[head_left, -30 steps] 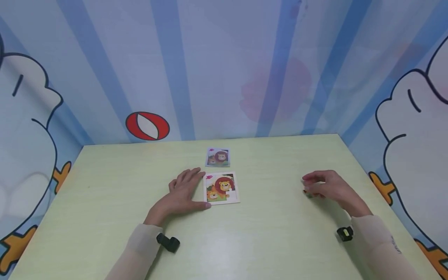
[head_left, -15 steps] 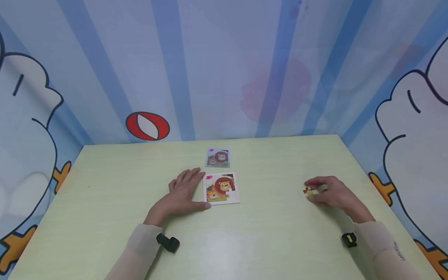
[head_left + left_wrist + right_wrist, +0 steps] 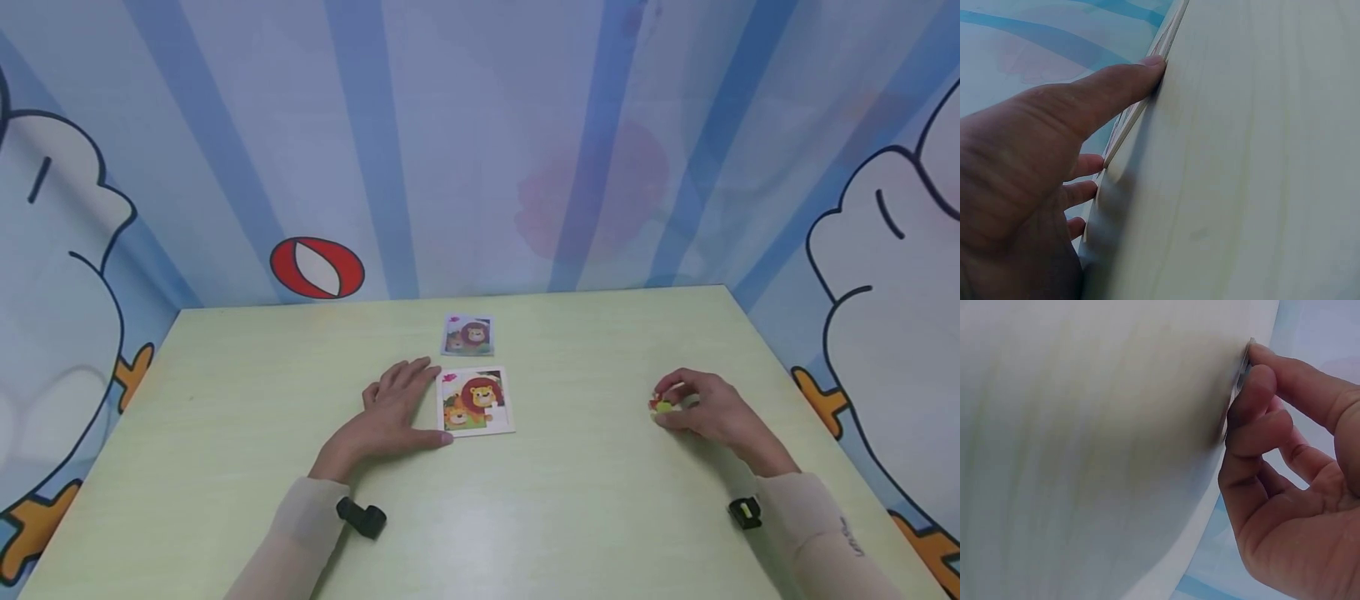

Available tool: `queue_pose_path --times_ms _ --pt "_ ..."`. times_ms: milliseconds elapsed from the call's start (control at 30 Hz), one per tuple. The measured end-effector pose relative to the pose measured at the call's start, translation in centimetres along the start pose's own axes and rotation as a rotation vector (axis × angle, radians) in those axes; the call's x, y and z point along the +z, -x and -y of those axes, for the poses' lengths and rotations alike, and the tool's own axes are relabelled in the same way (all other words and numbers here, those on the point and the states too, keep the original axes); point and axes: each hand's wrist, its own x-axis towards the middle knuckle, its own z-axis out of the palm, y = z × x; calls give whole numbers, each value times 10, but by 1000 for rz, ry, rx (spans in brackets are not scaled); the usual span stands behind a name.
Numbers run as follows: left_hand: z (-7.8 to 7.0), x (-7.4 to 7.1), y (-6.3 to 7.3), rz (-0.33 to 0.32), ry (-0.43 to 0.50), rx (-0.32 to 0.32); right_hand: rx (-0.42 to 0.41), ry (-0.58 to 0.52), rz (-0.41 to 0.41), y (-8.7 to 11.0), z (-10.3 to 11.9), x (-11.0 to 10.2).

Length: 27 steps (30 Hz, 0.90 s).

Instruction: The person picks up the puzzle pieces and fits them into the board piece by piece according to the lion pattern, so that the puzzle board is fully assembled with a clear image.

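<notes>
A square jigsaw board (image 3: 498,417) with a white border lies mid-table, showing a lion and a smaller orange animal. Its lower right has a white gap without a picture. My left hand (image 3: 386,423) lies at the board's left side, thumb at the near corner and a fingertip at the far corner. In the left wrist view the thumb (image 3: 1129,84) touches the board's thin edge. Off to the right, my right hand (image 3: 712,408) pinches a small red and yellow-green puzzle piece (image 3: 662,406) just over the table. That piece is seen nearly edge-on in the right wrist view.
A smaller picture card (image 3: 468,335) with the same lion scene lies just behind the board. The pale table (image 3: 577,500) meets a blue striped backdrop (image 3: 465,167) at its far edge, with printed side panels left and right.
The right hand has shifted slightly, and more of the puzzle piece's coloured face shows between its fingers than a second ago. The left hand, board and card stay in place.
</notes>
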Motion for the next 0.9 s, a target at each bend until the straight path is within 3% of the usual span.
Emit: queue_pose_path --times_ms 533,900 --pt "-2 -2 0 11 -18 -11 -20 -81 19 -11 24 15" --pt "-1 -1 0 0 8 5 -109 -152 63 -23 51 32"
